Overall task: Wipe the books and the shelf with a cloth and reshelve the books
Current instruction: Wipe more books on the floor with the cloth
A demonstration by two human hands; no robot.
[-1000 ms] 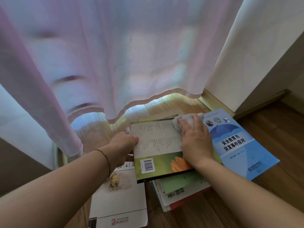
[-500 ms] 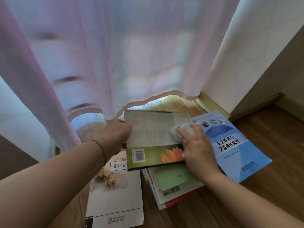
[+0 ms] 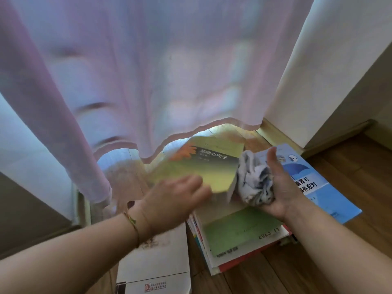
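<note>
A green book with an orange flower (image 3: 210, 166) is raised off the floor, front cover up and blurred by motion. My left hand (image 3: 169, 200) grips its near edge. My right hand (image 3: 277, 187), palm turned up, holds a crumpled white cloth (image 3: 253, 183) against the book's right edge. Under them lies a stack of books topped by a green cover (image 3: 237, 232). A blue book with an umbrella picture (image 3: 311, 183) lies to the right. A white book (image 3: 157, 266) lies on the floor at the left, below my left arm.
A sheer pink curtain (image 3: 148, 71) hangs over the upper view, its hem just above the books. A white wall corner (image 3: 318, 60) with a wooden skirting stands at the right. The floor (image 3: 350, 170) is dark wood. No shelf is in view.
My left hand has flipped the green book from back cover up to front cover up. My right hand lifted off it, turned palm up and now holds the cloth at the book's side.
</note>
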